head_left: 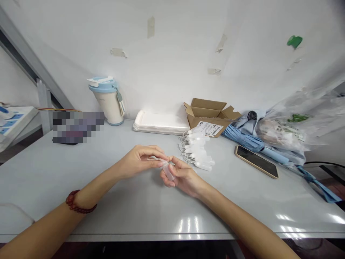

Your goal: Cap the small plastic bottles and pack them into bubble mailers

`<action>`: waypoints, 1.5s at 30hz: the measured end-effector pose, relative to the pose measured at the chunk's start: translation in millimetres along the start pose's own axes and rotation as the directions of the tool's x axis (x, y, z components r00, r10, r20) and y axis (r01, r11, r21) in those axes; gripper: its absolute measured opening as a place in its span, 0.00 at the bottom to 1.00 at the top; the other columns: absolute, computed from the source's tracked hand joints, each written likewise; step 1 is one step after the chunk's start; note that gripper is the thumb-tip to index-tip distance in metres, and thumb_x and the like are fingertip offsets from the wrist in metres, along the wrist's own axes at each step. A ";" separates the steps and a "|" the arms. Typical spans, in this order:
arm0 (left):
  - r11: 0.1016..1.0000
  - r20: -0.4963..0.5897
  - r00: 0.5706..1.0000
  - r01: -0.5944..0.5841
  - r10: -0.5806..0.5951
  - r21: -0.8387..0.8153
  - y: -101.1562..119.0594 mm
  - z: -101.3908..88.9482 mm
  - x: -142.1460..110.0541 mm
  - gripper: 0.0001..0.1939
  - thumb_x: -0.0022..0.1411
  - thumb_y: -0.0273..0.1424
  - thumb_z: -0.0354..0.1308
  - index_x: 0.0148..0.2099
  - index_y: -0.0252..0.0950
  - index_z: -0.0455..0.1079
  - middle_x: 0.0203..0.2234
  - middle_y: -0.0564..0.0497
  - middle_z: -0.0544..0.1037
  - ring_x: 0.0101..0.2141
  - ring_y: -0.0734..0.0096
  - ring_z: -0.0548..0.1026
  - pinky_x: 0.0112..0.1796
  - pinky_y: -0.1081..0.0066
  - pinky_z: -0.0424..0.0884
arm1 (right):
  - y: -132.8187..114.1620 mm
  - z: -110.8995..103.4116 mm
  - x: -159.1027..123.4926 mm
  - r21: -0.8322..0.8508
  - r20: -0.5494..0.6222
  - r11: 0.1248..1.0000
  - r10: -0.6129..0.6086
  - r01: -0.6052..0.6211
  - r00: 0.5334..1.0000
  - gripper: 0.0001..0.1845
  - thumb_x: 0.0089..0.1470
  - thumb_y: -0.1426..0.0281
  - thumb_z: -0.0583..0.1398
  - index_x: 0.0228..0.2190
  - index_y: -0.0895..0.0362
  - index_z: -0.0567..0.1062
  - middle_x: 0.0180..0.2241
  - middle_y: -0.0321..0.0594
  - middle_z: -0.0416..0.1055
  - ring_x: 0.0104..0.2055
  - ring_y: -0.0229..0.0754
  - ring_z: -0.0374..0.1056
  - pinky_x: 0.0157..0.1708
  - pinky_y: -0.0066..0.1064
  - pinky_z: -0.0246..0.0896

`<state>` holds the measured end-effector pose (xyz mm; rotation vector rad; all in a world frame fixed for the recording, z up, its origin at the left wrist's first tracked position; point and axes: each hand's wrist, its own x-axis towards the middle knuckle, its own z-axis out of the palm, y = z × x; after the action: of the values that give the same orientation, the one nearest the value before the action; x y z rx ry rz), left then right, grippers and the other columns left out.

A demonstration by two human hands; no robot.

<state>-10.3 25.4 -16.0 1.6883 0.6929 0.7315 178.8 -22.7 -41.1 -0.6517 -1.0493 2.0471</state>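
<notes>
Centre of frame: I have the right hand (185, 177) curled around a small translucent tube (169, 172), left hand (138, 160) pinched at its top. Similar tubes (198, 153) heaped right of centre on the grey tabletop (121, 212).

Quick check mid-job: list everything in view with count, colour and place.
Corded vials: several overlapping, translucent white, before the box
Held vial: 1, translucent, at the hands
Padded envelopes: one stack, white, back centre
Cardboard box: 1, brown, open, right of envelopes
Tumbler: 1, cream with blue lid, back left
Pixelated item: count unclear, purplish, left of tumbler
Power strip: 1, white and blue, far left
Phone: 1, black screen, right
Folded umbrella: 1, blue, behind phone
Plastic bags: count unclear, clear, far right
Tape strips: at least 4, beige, wall
Table: 1, grey, underneath
Bracelet: 1, reddish, left wrist
Left grip: 1, bare, at held vial's top
Right grip: 1, bare, around held vial
</notes>
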 end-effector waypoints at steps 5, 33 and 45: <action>0.990 -0.008 1.000 0.016 -0.017 -0.142 -2.3 -0.7 -0.8 0.19 0.53 0.28 0.64 0.48 0.41 0.72 0.37 0.51 0.78 0.41 0.66 0.75 0.41 0.68 0.71 | -1.4 -2.1 -0.7 0.122 0.063 0.991 0.052 -0.060 0.997 0.17 0.52 0.60 0.61 0.35 0.54 0.59 0.22 0.30 0.67 0.16 0.28 0.48 0.23 0.27 0.44; 0.959 -0.120 0.953 0.282 -0.278 0.015 8.2 4.6 1.1 0.12 0.58 0.39 0.59 0.33 0.34 0.72 0.23 0.54 0.74 0.25 0.73 0.73 0.32 0.72 0.69 | 4.4 -10.1 -3.5 -0.993 0.006 0.094 -0.546 0.069 0.837 0.13 0.60 0.63 0.52 0.44 0.57 0.61 0.35 0.44 0.69 0.29 0.40 0.65 0.27 0.32 0.59; 0.945 0.028 0.948 0.319 -0.318 -0.073 5.1 6.1 -2.1 0.17 0.60 0.42 0.56 0.27 0.32 0.69 0.18 0.55 0.71 0.20 0.77 0.68 0.25 0.75 0.65 | 1.5 -10.7 -3.8 -0.993 0.107 -0.024 -0.643 0.120 0.759 0.16 0.64 0.64 0.46 0.39 0.58 0.69 0.28 0.42 0.68 0.27 0.39 0.64 0.28 0.30 0.59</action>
<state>-6.5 19.0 -12.5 1.4649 0.8905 0.5073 188.0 -21.4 -47.7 -1.1528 -2.0248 0.2811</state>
